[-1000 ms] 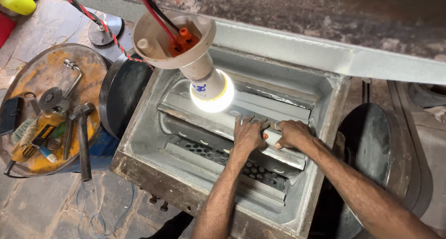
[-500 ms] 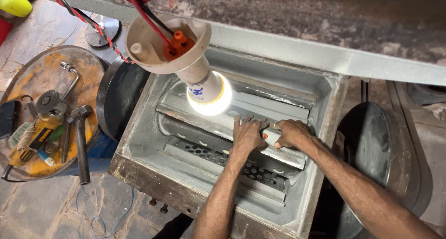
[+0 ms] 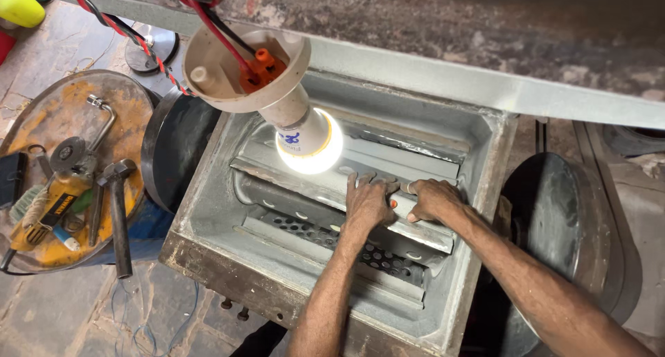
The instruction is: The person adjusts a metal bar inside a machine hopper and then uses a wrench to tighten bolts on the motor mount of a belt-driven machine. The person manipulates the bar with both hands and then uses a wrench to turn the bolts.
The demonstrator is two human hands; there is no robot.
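Note:
My left hand [image 3: 367, 201] lies flat, fingers spread, on a long bent metal strip [image 3: 332, 184] inside a grey metal box [image 3: 208, 211]. Just to its right, my right hand [image 3: 433, 197] rests on the same strip with fingers curled around a small white tool with an orange tip [image 3: 393, 203]; most of the tool is hidden. Under the strip runs a perforated metal tube [image 3: 312, 236]. A lit white bulb [image 3: 308, 142] hangs in a cream holder [image 3: 235, 69] on red and black wires, just above and left of my hands.
A rusty round drum top [image 3: 48, 121] at left carries a hammer [image 3: 118, 211], a yellow power tool [image 3: 48, 211] and a crank wrench [image 3: 104, 118]. Dark round pans lean beside the box at left [image 3: 176, 149] and right [image 3: 554, 218]. A metal-edged ledge [image 3: 485, 86] overhangs the box.
Both hands stay on the strip almost unmoved. The hanging bulb and its holder have shifted slightly in the view.

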